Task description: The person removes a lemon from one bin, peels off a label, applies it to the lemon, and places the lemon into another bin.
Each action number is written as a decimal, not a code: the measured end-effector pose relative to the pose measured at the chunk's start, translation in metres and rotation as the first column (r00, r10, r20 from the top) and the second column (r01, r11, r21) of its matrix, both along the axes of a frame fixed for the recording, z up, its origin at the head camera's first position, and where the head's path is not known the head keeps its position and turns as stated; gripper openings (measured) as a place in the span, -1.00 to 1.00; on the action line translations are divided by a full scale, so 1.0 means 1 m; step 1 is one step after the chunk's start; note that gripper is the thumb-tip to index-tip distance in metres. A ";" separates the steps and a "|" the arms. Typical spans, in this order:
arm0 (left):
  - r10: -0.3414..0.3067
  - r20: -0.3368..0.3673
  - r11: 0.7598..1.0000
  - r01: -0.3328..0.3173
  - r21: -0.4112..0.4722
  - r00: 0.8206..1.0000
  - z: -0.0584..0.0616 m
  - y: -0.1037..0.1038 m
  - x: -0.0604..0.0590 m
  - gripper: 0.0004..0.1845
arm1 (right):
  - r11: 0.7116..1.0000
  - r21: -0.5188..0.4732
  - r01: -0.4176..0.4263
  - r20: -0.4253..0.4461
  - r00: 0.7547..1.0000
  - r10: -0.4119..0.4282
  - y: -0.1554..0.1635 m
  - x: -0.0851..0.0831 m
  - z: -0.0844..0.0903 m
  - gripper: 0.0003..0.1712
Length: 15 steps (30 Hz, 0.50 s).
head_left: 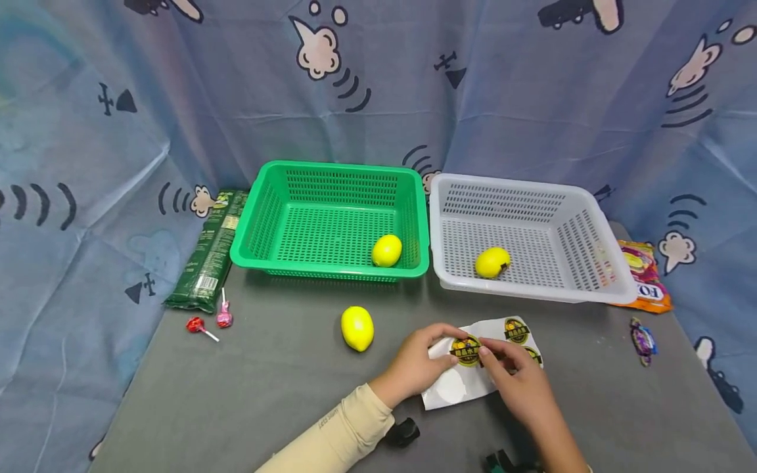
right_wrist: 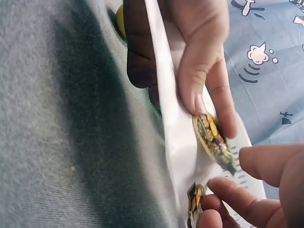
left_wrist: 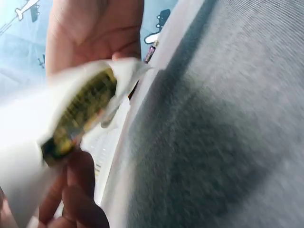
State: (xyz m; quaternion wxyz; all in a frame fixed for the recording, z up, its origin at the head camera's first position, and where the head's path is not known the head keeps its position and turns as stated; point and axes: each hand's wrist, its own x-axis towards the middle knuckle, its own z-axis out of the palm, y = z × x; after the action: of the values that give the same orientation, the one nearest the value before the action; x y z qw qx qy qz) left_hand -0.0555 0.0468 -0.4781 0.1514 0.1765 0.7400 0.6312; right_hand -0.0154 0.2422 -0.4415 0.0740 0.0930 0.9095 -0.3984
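A white sheet of round stickers (head_left: 485, 326) is raised toward me between both hands. My left hand (head_left: 421, 361) grips its left part, thumb on the front face and other fingers behind. At the sheet's middle, my right hand (head_left: 520, 381) pinches the right edge of a black-and-gold fruit sticker (head_left: 465, 351). That sticker (right_wrist: 212, 137) stands out from the white backing in the right wrist view. Another sticker (head_left: 516, 330) lies near the upper right corner, and a blank white circle shows lower left. Left of the hands sits a lemon (head_left: 357, 328) on the grey table.
A green basket (head_left: 331, 268) and a white basket (head_left: 532, 293) stand at the back, one lemon in each; the white one's lemon (head_left: 491, 261) bears a dark patch. Left are a green packet (head_left: 207, 263) and two lollipops (head_left: 224, 316). Right are an orange packet (head_left: 647, 282) and a purple-wrapped candy (head_left: 642, 341).
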 end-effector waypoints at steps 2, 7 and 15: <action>-0.018 -0.003 1.000 0.018 0.018 1.000 0.000 -0.002 0.001 -0.62 | 1.000 -0.001 0.006 0.003 1.000 -0.006 0.001 0.001 0.003 -0.56; -0.034 -0.091 0.996 0.026 -0.088 0.995 0.008 -0.009 0.008 -0.61 | 1.000 -0.019 0.024 -0.003 1.000 -0.024 0.001 0.002 0.002 -0.69; 0.219 -0.584 0.760 -0.511 -0.400 0.782 0.051 -0.068 0.022 -0.34 | 0.995 -0.041 0.089 0.008 0.996 -0.089 0.008 0.009 -0.002 -0.71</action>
State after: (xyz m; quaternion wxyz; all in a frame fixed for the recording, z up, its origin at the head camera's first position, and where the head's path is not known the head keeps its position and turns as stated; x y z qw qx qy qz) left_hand -0.0332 -0.0214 -0.4269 -0.1347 0.1313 0.9193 0.3458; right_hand -0.0066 0.2502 -0.4439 0.0608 0.1330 0.8958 -0.4197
